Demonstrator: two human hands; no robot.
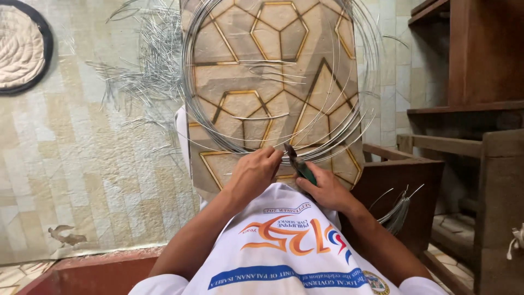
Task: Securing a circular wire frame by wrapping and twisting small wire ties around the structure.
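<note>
Holding the wire coil (278, 76) at its lowest point, the left hand (255, 170) closes its fingers on the strands at about 6 o'clock on the ring. The coil is a big loose hoop of thin grey wire standing against a tile-patterned board (273, 93), its top running out of view at 12 o'clock. Just beside that hand, towards 3 o'clock, the right hand (326, 188) is wrapped shut around green-handled pliers (298, 164). The tool's long axis slants up and left, its nose towards 11 o'clock, reaching the same bottom arc of wire. Whether the nose is biting a strand or merely lying on it cannot be told; the tip is too small and dark against the board.

The wire at the pinch runs roughly level, from 9 to 3 o'clock, so the pliers cross it at a steep angle. The left hand is the nearer of the two to the coil, already on it; the right meets it only through the tool.

A heap of cut wire pieces (144, 65) lies on the floor at 10 o'clock from the hands, well apart. A bundle of straight lengths (397, 210) sticks up beside the right forearm at 4 o'clock, next to a wooden frame (404, 180). A round mat (19, 46) sits far off at 10 o'clock.
</note>
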